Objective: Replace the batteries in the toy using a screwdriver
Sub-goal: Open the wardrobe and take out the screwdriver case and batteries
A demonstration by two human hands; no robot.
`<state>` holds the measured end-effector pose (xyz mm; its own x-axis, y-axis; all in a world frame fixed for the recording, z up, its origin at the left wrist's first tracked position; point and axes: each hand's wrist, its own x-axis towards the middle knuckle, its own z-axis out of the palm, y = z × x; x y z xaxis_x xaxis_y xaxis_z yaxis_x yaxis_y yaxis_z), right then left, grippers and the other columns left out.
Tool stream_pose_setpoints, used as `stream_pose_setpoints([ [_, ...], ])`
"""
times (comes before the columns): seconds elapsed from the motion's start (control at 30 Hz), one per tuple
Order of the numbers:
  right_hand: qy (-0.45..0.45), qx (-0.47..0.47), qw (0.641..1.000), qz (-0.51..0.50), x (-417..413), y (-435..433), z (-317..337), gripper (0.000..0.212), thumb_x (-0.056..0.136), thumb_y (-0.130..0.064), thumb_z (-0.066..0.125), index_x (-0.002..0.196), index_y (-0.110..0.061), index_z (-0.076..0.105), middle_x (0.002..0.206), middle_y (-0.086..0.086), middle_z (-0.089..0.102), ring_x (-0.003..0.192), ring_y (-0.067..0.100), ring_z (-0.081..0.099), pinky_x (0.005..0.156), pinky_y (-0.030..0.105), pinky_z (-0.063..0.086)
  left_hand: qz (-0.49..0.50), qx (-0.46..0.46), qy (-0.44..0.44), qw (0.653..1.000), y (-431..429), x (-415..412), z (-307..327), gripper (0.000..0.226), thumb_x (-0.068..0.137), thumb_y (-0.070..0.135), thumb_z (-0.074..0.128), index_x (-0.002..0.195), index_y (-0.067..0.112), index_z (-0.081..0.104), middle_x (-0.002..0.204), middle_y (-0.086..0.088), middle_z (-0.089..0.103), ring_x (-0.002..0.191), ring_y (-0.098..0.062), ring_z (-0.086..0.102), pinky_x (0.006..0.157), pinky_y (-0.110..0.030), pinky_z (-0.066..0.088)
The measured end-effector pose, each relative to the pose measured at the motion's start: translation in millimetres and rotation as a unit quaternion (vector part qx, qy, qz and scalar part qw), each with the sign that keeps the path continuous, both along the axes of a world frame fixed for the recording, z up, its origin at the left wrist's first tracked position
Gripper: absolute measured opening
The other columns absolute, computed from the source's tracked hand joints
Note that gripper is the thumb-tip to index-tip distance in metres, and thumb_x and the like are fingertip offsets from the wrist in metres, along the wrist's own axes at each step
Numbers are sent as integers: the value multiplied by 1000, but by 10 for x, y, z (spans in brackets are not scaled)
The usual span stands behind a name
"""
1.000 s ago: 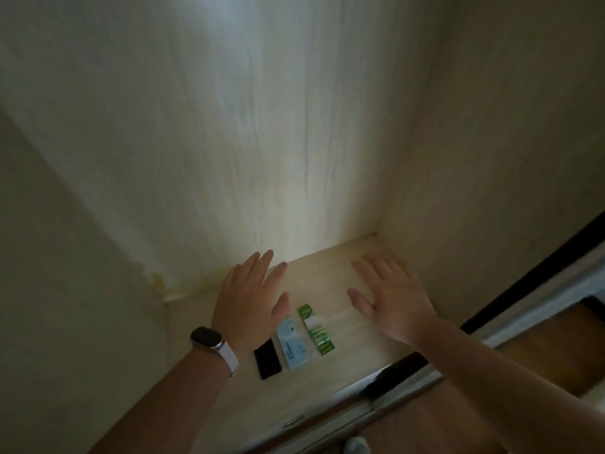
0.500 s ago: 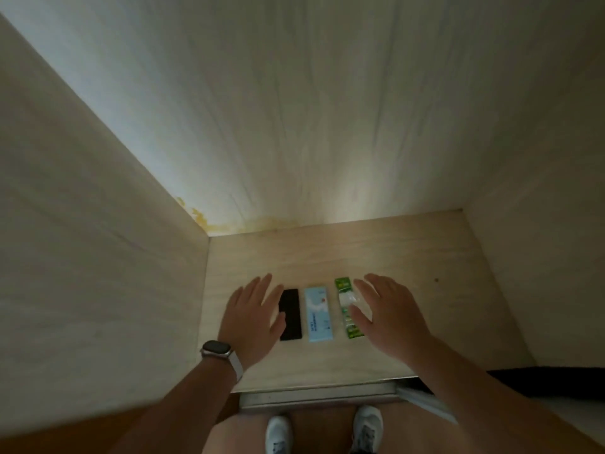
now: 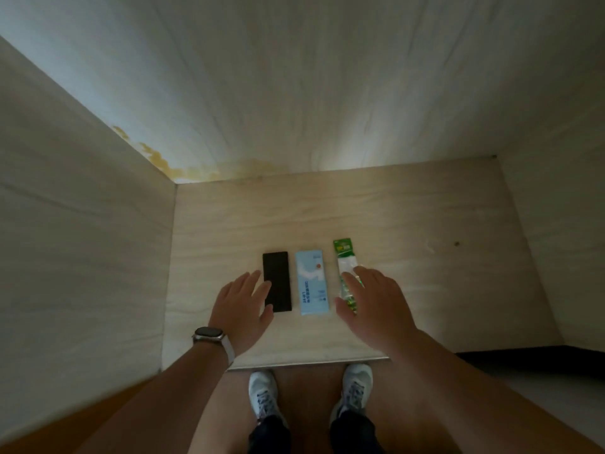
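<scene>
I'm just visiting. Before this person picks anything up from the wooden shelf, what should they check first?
1. Hands free: left hand and right hand open, holding nothing: ok.
2. Batteries near: green battery pack lies partly hidden by the right hand: ok.
3. Screwdriver in sight: none plainly seen; black flat item unidentifiable: cannot tell.
4. Toy in sight: light blue pack unreadable: cannot tell.
5. Items flat, apart, in a row on the shelf: ok.
</scene>
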<state>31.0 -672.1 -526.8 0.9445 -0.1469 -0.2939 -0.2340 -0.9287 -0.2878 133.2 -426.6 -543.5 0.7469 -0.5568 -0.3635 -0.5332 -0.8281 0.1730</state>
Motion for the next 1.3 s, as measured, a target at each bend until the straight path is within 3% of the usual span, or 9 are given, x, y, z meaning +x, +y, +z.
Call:
stream_pose_setpoints([
  [0.17,9,-8,999,-30,-93,-5,-463,48,91,-47,48,125,-15,60,121,7,63,107,27,59,86,41,50,30,18,52,998,78,-85,-601,55,101,38,49,152,19,41,163,-11,31,150,-29,28,118,-43,27],
  [0.3,27,-9,997,-77,-178,-20,-765,45,92,-36,58,127,-8,56,117,11,61,103,30,59,80,40,50,76,5,67,995,-6,-171,-899,55,100,32,54,150,14,42,157,-15,39,143,-32,38,112,-46,36],
  [0.53,40,41,976,-208,-187,21,-1143,55,90,-40,62,134,-12,44,123,11,54,105,29,56,78,36,46,173,-42,46,983,-120,-157,-1156,50,98,37,58,140,9,52,134,-17,56,120,-37,54,92,-48,47],
  [0.63,40,71,962,-262,-156,26,-1297,56,88,-43,64,132,-16,44,123,8,51,106,27,54,75,32,40,206,-47,46,976,-187,-68,-1230,63,97,45,58,145,6,45,134,-18,55,119,-37,54,91,-47,47],
  [0.9,42,85,944,-317,-37,76,-1550,62,83,-51,68,127,-14,44,113,4,47,102,25,52,70,34,40,291,-86,67,951,-249,36,-1376,107,86,54,70,159,4,11,140,-21,48,123,-40,52,96,-50,48],
  [1.0,38,79,940,-330,-13,109,-1591,63,82,-50,70,126,-13,46,114,6,49,103,27,54,71,35,42,325,-113,98,934,-205,66,-1421,107,81,51,78,158,7,18,137,-19,49,122,-38,53,95,-49,49],
  [1.13,33,70,934,-350,-5,146,-1612,62,79,-48,72,123,-11,48,113,9,53,104,30,55,73,34,41,319,-124,115,933,-138,55,-1446,73,76,49,82,130,13,51,111,-5,50,106,-32,57,80,-37,47],
  [1.3,26,70,930,-361,-12,158,-1613,59,77,-43,74,119,-9,51,111,9,53,103,30,54,74,32,38,331,-134,123,926,-150,63,-1444,65,74,44,84,125,14,57,108,4,42,108,-26,56,84,-33,46],
])
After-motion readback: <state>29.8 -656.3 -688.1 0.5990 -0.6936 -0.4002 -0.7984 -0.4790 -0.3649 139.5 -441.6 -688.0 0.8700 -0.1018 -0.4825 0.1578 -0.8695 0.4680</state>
